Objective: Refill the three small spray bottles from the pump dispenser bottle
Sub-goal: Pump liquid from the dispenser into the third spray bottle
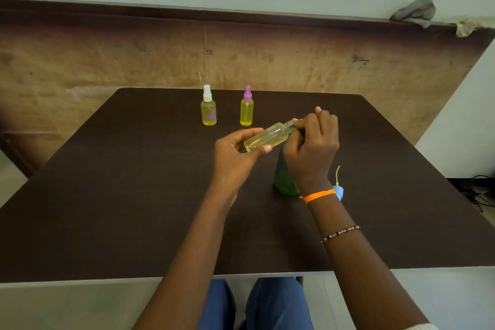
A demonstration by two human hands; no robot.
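Blue trouser legs (pixel 267 303) show at the bottom edge, under the near rim of the dark brown square table (pixel 120 209). Above the table, both forearms reach forward to its middle. The left hand (pixel 235 153) pinches the base end of a small clear uncapped spray bottle (pixel 267 136) between thumb and fingers; the bottle lies tilted, almost on its side, its threaded neck pointing towards the right hand. It looks nearly empty, with only a faint yellow tint. The right hand (pixel 312 147) is curled round the top of a dark green pump dispenser bottle (pixel 284 177), which stands upright on the table directly below it; its fingers meet the clear bottle's neck, and the pump head itself is hidden. An orange wristband (pixel 320 195) and a beaded bracelet (pixel 340 233) sit on the right arm. Just right of the green bottle's base, partly behind the wrist, lies a light blue spray cap (pixel 338 191) with its dip tube pointing up. Beyond the green bottle, near the table's far edge, stand a yellow-filled spray bottle with a white cap (pixel 208 107) and a yellow-filled spray bottle with a purple cap (pixel 246 108), side by side but apart.
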